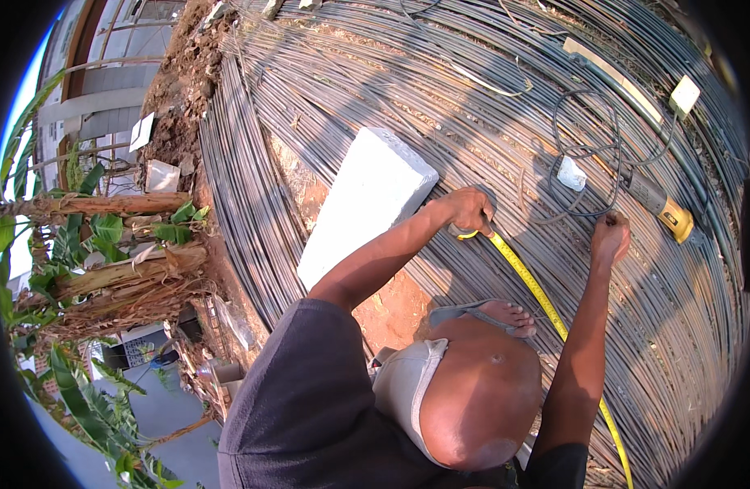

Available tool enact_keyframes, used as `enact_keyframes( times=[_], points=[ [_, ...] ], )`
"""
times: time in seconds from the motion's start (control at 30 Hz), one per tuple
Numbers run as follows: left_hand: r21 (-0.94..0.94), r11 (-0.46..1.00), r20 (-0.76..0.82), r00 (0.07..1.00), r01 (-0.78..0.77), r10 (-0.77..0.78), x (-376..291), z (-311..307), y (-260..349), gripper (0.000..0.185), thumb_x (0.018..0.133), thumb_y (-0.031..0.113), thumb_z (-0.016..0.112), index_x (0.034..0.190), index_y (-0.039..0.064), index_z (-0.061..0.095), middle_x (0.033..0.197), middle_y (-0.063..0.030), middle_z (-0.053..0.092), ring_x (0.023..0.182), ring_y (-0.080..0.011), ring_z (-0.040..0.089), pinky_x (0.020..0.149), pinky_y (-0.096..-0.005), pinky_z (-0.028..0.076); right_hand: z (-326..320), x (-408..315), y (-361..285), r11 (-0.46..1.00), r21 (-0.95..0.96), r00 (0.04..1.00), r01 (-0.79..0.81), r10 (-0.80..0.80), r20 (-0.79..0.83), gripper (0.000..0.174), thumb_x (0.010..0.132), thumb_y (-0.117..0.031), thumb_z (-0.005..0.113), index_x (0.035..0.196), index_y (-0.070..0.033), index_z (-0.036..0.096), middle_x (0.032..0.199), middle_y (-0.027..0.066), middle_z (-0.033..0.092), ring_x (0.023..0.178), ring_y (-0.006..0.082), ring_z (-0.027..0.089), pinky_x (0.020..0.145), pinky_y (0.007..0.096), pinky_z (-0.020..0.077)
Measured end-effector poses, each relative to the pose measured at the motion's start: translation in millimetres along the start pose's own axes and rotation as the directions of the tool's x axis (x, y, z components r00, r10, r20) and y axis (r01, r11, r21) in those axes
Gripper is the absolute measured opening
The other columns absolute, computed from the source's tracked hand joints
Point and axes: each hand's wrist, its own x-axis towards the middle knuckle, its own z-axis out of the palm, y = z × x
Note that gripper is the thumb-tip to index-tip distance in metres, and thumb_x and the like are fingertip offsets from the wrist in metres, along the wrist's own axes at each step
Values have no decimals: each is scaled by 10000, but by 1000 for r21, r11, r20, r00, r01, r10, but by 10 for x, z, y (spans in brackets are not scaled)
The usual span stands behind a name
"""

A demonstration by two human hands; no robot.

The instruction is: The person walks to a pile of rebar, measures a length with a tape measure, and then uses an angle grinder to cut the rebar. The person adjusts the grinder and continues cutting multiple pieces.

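Observation:
My left hand (470, 208) is closed around a yellow tape measure (522, 269), gripping it where the blade leaves the fingers. A small curved yellow piece shows just below that hand. From there the blade runs down over the steel reinforcing bars (375, 91), passes behind my right forearm and leaves the view at the bottom. My right hand (610, 238) hovers over the bars with its fingers curled; whether something small is inside it is hidden. A large white block (366, 202) lies beside my left forearm. My sandalled foot (509, 318) rests on the bars below the left hand.
Right of my right hand lies a yellow-and-grey power tool (656, 202) with a looped black cable (586, 91). A white chunk (572, 173) sits within the loop. A pale socket box (685, 96) and a dark pipe (632, 91) are farther out. Banana plants (106, 229) stand left.

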Motion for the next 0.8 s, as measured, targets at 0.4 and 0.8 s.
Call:
enact_keyframes(
  times=[0.4,0.8],
  points=[
    [-11,999,-40,998,-52,52,-51,18,-33,361,816,424,870,902,79,807,875,-146,737,929,-344,699,823,-435,519,-59,14,129,940,323,992,110,-126,29,99,909,-20,736,999,16,721,946,149,660,792,287,688,780,412,556],
    [8,998,-21,998,59,-59,-9,25,109,405,818,433,895,893,53,779,852,-121,680,892,-303,668,859,-419,516,-933,-979,299,456,665,779,-592,109,618,230,965,-18,734,1182,51,758,972,99,762,855,177,739,776,309,612]
  ],
)
